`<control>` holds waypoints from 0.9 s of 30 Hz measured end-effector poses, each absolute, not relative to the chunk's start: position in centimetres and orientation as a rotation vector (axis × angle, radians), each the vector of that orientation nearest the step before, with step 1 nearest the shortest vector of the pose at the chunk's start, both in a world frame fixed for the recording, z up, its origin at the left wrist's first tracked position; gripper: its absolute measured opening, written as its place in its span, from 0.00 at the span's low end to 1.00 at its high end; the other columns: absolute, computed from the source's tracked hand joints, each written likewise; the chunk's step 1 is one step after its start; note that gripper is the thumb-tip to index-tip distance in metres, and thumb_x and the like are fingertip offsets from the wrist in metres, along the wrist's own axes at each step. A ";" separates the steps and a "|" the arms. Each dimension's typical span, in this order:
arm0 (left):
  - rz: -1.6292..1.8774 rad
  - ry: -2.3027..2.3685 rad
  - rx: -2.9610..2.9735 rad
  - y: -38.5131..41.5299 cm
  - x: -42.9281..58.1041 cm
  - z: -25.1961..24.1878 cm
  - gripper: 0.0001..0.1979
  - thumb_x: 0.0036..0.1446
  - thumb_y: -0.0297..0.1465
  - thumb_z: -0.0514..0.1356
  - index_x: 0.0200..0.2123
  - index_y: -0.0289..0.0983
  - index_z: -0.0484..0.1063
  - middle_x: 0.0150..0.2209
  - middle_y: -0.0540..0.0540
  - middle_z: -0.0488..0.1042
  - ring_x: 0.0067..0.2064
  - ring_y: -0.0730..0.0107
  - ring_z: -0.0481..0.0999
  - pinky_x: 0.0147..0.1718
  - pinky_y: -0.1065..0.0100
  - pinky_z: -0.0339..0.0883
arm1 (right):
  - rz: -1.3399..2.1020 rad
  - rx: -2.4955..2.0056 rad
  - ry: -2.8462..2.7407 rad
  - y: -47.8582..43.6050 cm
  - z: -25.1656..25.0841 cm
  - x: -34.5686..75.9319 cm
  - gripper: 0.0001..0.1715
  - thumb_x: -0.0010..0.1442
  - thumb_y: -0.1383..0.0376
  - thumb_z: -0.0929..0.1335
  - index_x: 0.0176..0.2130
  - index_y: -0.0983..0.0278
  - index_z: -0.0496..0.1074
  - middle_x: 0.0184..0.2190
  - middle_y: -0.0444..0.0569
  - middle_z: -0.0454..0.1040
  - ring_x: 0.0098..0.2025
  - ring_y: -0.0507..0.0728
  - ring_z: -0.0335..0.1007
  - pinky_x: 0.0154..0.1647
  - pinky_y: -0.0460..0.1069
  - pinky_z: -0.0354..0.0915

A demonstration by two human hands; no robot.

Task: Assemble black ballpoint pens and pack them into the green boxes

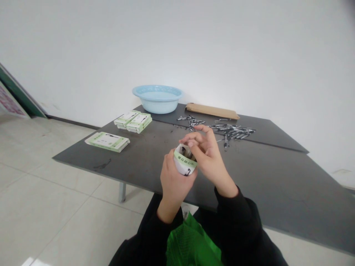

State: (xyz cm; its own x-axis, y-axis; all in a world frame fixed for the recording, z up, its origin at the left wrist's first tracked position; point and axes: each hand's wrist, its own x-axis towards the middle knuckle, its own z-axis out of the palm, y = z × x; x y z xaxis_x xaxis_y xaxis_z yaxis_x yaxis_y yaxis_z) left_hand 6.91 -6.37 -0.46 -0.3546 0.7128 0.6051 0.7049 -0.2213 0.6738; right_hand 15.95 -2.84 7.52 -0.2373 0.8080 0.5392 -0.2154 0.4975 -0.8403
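My left hand [173,181] is wrapped round a small white and green carton [184,162], holding it upright with its open end up, above the near edge of the dark table [277,177]. My right hand [206,153] hovers over the carton's mouth, its thumb and fingertips at the opening and the other fingers curled. Something dark shows inside the carton; I cannot make out what. A pile of small dark metal pens or clips [224,130] lies on the table beyond my hands.
A light blue basin [157,98] stands at the table's far edge, with a flat brown cardboard piece [212,110] beside it. Flat green and white cartons [108,141] and a stack of boxes [133,121] lie at the left. Green netting [191,244] rests on my lap.
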 end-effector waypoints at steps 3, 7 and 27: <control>1.692 1.930 1.752 -6.4 7.0 -0.3 0.38 0.44 0.36 0.68 0.57 0.38 0.57 0.47 0.38 0.71 0.48 0.51 0.74 0.44 0.54 0.70 | 0.977 -0.579 -1.554 -3.2 7.6 16.5 0.21 0.63 0.68 0.64 0.54 0.56 0.56 0.36 0.45 0.73 0.41 0.54 0.72 0.45 0.54 0.68; 1.715 1.862 1.697 -6.5 7.1 -0.1 0.40 0.44 0.36 0.69 0.58 0.38 0.56 0.49 0.37 0.69 0.51 0.49 0.72 0.47 0.51 0.68 | 0.704 -0.707 -1.642 -3.8 7.3 17.5 0.13 0.64 0.67 0.62 0.49 0.58 0.66 0.44 0.50 0.72 0.48 0.57 0.69 0.53 0.57 0.65; 2.007 1.392 1.851 -6.8 7.6 -1.9 0.40 0.48 0.36 0.68 0.59 0.40 0.50 0.48 0.40 0.63 0.47 0.61 0.70 0.44 0.60 0.68 | 0.512 -0.749 -1.619 -8.1 3.0 19.3 0.24 0.61 0.69 0.66 0.54 0.56 0.57 0.51 0.54 0.68 0.54 0.58 0.69 0.53 0.57 0.68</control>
